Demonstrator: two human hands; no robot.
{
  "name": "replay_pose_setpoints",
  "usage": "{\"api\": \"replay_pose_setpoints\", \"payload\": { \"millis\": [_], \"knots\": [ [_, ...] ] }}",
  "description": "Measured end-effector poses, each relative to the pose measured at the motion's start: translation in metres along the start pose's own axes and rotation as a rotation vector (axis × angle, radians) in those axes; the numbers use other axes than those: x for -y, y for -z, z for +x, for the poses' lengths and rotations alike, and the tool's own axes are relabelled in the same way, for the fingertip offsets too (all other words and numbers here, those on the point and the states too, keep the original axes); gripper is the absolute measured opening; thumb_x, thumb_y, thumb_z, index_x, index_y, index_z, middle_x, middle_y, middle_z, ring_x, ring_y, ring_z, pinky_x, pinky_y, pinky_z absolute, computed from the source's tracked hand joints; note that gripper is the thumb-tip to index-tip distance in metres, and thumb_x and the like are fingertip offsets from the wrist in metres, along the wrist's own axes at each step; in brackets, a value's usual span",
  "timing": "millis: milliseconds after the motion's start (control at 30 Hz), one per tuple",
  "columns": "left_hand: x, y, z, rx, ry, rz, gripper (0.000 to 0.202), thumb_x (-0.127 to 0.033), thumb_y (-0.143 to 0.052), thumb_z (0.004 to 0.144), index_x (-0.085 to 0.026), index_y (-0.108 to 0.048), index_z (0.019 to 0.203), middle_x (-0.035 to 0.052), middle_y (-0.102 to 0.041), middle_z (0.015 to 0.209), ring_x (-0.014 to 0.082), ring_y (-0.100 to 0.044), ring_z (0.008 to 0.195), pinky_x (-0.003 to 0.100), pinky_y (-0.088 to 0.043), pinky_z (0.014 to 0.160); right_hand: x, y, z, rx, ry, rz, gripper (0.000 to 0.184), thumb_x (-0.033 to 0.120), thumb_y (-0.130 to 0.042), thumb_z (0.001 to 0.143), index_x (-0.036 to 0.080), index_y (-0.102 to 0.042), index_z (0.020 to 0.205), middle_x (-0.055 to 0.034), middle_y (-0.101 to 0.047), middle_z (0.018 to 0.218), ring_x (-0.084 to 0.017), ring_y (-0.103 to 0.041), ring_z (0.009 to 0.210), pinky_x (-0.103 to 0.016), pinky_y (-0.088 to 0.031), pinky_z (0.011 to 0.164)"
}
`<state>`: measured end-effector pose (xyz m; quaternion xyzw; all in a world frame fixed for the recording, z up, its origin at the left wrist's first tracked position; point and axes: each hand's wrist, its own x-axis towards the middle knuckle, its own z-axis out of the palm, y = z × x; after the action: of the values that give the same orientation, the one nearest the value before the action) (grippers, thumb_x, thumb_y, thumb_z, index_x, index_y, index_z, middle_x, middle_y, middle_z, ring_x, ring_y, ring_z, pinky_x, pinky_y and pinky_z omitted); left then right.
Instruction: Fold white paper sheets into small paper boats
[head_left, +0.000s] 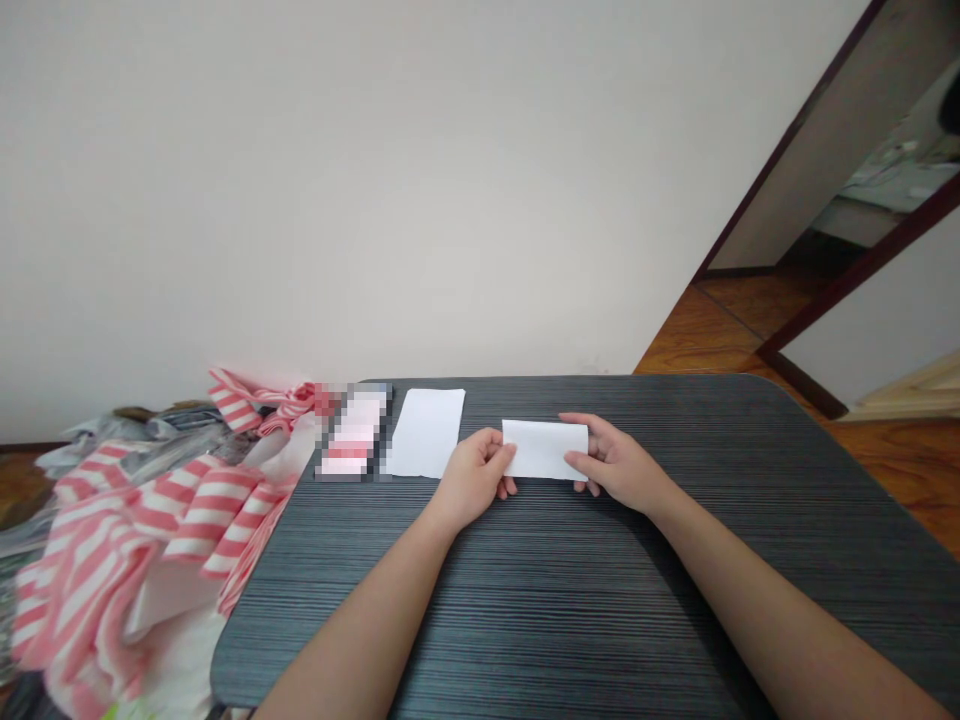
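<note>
Paper (545, 450), white and rectangular, is held over the far half of the dark table (525, 620); contact with the surface cannot be confirmed. Left hand (472, 480) pinches the left end, thumb on the upper face, fingertips showing below. Right hand (621, 465) pinches the right end, thumb likewise on top, index finger extended behind the upper edge. The 2 hands stand apart, with the paper spanning the gap. Its upper edge resembles a fold; layer count cannot be determined. Judged handling: light, thin, flexible, easily creased or torn, its layers liable to slip if doubled. Advisable hold: gentle thumb-and-finger pinch at the 2 short ends, middle left unpressed. To the left lies 1 white sheet (429, 432), beside 1 pixelated item (354, 435).
</note>
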<state>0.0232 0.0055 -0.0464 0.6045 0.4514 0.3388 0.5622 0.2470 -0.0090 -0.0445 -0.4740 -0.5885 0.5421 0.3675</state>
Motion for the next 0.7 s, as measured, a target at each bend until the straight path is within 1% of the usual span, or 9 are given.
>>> {"api": "replay_pose_setpoints", "payload": {
  "millis": [267, 700],
  "knots": [
    [-0.0003, -0.0004, 0.0002, 0.008, 0.015, -0.015, 0.027, -0.043, -0.044, 0.088, -0.017, -0.049, 0.088, -0.0012, -0.058, 0.052, 0.0101, -0.05, 0.041, 0.019, -0.039, 0.042, -0.0001, 0.0005, 0.0002, -0.011, 0.014, -0.04, 0.045, 0.029, -0.054, 0.085, 0.017, -0.04, 0.125, 0.0004, -0.06, 0.065, -0.011, -0.056, 0.047, -0.019, -0.038, 0.038],
    [-0.0001, -0.0007, 0.0009, -0.004, 0.011, 0.008, 0.027, -0.042, -0.044, 0.088, -0.016, -0.05, 0.088, -0.001, -0.058, 0.053, 0.01, -0.051, 0.042, 0.019, -0.039, 0.043, -0.0007, -0.0004, 0.0017, -0.01, 0.021, -0.033, 0.045, 0.028, -0.055, 0.084, 0.019, -0.039, 0.125, -0.001, -0.061, 0.073, -0.012, -0.057, 0.051, -0.02, -0.038, 0.039]
  ]
}}
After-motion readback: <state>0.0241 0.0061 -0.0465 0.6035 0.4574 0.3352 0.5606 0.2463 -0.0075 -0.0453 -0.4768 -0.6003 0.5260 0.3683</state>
